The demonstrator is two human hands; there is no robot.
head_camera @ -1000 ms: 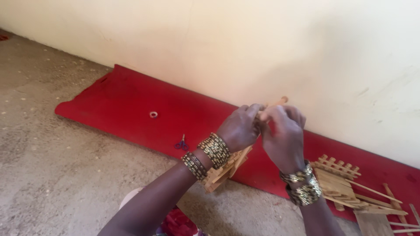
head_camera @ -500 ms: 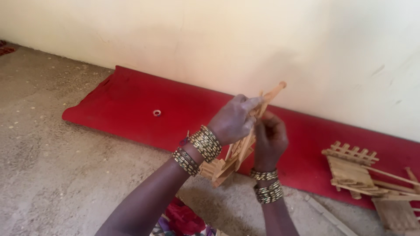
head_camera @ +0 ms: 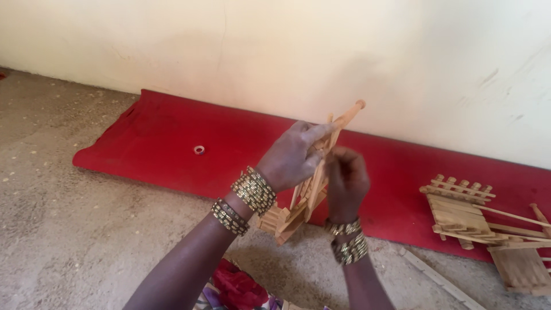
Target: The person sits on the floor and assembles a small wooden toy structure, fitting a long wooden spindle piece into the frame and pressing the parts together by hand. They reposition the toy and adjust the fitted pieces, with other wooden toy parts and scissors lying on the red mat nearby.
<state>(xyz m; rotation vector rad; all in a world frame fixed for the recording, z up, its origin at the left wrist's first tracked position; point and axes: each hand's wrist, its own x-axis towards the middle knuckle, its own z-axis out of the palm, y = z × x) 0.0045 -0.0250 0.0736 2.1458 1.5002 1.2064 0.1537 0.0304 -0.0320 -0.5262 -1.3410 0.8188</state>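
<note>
The left hand (head_camera: pixel 295 158) and the right hand (head_camera: pixel 346 182) both grip a small wooden stick frame (head_camera: pixel 310 192), held upright above the near edge of the red mat (head_camera: pixel 160 143). The frame looks mostly joined already, though how much remains I cannot tell. More finished-looking wooden pieces (head_camera: pixel 465 209) lie on the mat at the right, and a small ring (head_camera: pixel 199 150) at the left.

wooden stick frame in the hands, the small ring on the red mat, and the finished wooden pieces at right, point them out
wooden stick frame (head_camera: pixel 303 208), head view, lower slats
small ring (head_camera: pixel 199 150), head view, its rim
finished wooden pieces (head_camera: pixel 459 209), head view, flat slatted panel
</note>
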